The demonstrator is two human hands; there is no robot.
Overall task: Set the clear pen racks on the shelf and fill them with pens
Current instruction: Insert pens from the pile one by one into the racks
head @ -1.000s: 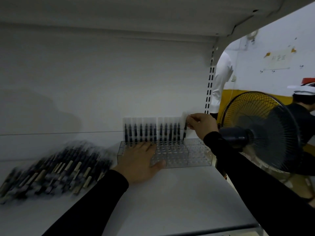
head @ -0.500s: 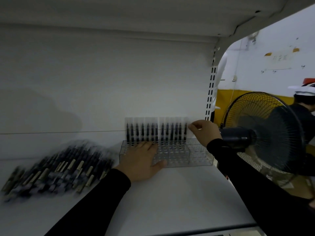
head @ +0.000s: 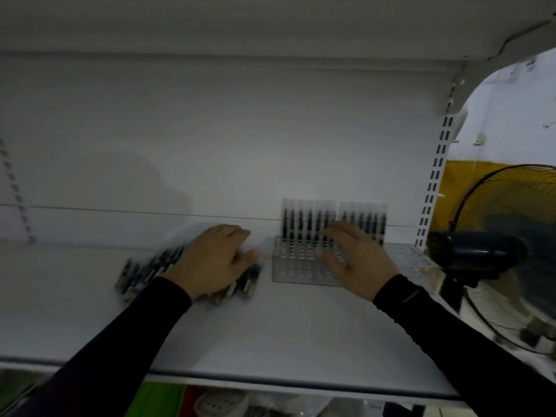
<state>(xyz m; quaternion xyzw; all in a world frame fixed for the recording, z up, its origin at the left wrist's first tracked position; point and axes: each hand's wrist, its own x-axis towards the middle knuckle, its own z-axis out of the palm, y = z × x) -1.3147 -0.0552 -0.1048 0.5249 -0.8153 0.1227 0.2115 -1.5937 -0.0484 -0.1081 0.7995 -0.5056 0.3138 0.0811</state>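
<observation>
A clear pen rack [head: 304, 266] sits at the back right of a white shelf [head: 270, 335], upright pens [head: 334, 219] filling its rear row. The left hand [head: 212, 261] has left the rack and now rests on the loose pen pile [head: 144, 266], fingers curled over it. The right hand [head: 358, 258] has let go, hovering with fingers spread, hiding part of the rack. A fan [head: 493, 254] stands right.

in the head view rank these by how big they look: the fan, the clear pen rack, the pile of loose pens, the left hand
1. The fan, though the frame edge cuts it off and it stands nearer the camera.
2. The clear pen rack, partly hidden by the right hand.
3 and 4. The pile of loose pens and the left hand look alike; the pile is blurred and partly covered.
</observation>
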